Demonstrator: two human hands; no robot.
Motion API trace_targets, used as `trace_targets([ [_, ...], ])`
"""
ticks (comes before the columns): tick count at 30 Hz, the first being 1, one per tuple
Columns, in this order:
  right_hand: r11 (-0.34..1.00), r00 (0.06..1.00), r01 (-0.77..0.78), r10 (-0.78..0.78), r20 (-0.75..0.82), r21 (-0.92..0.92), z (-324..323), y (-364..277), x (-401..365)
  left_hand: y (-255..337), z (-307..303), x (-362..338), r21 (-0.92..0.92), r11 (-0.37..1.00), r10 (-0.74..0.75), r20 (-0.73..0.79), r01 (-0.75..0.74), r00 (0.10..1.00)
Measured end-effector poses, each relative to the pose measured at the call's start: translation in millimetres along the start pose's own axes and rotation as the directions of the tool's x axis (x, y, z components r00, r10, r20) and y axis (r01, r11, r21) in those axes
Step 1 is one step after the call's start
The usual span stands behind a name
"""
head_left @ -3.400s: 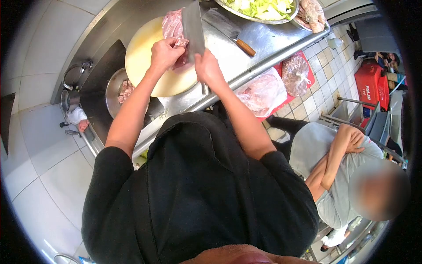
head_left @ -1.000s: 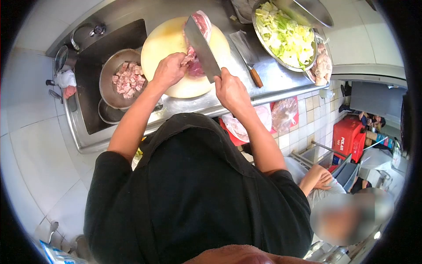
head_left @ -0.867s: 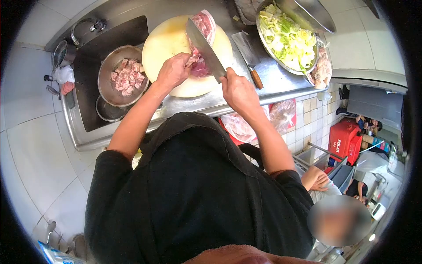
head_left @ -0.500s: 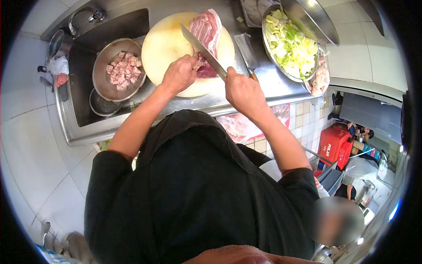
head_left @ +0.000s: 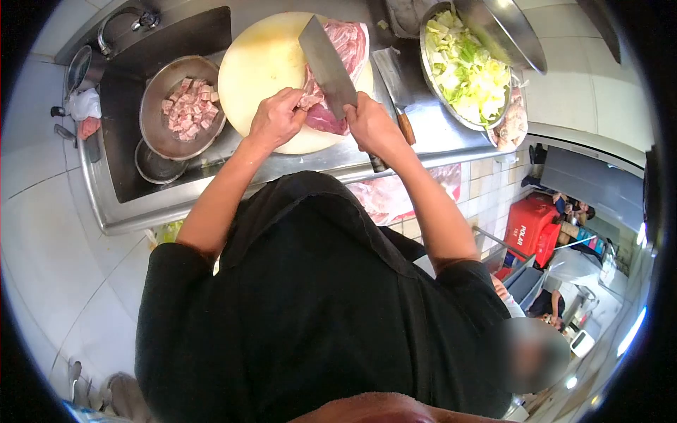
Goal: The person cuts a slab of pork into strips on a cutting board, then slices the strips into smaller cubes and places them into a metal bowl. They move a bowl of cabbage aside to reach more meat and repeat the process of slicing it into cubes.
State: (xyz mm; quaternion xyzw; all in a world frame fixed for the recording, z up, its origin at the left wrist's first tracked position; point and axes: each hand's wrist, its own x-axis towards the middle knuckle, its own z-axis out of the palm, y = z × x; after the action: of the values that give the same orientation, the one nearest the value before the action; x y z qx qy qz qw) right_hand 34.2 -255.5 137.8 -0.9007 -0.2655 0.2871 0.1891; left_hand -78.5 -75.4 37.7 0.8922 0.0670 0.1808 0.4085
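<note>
L hand pinches pink, fat-streaked meat slab; R hand grips cleaver.

The one camera sat on the person's head and faced steeply down and a little forward, so the round cutting board lay high in the frame, about an arm's reach from the lens. Nearer than the board, the person's own black shirt filled the middle and bottom of the view, very close. The left hand on the meat and the right hand on the cleaver met at the board's near edge. The wide fisheye lens, ringed by a dark border, bent everything around the board: the sink curved away to its left, a bowl of cabbage to its right, and the tiled floor showed far beneath its level.
</note>
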Motion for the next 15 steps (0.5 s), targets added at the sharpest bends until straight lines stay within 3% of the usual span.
trace_targets([
  [3,0.977,0.987,0.156,-0.161,-0.026,-0.149,-2.5,0.5,-12.1,-2.4,-3.8,1.2,-0.079,0.997,-0.014,-0.036,0.011,0.999],
  [9,0.968,0.973,-0.158,0.118,0.200,0.195,-27.3,-28.9,-20.2,-2.7,-9.2,5.3,-0.079,0.996,-0.031,0.021,0.032,0.999],
  [11,0.973,0.992,-0.058,0.030,0.126,0.223,-6.0,-19.4,-5.6,-1.6,-7.3,6.4,-0.090,0.996,-0.022,0.013,0.023,1.000],
  [15,0.940,0.987,-0.161,0.150,0.061,0.301,37.2,-18.4,43.7,-15.2,-5.7,-1.1,-0.177,0.984,-0.038,-0.025,0.033,0.999],
])
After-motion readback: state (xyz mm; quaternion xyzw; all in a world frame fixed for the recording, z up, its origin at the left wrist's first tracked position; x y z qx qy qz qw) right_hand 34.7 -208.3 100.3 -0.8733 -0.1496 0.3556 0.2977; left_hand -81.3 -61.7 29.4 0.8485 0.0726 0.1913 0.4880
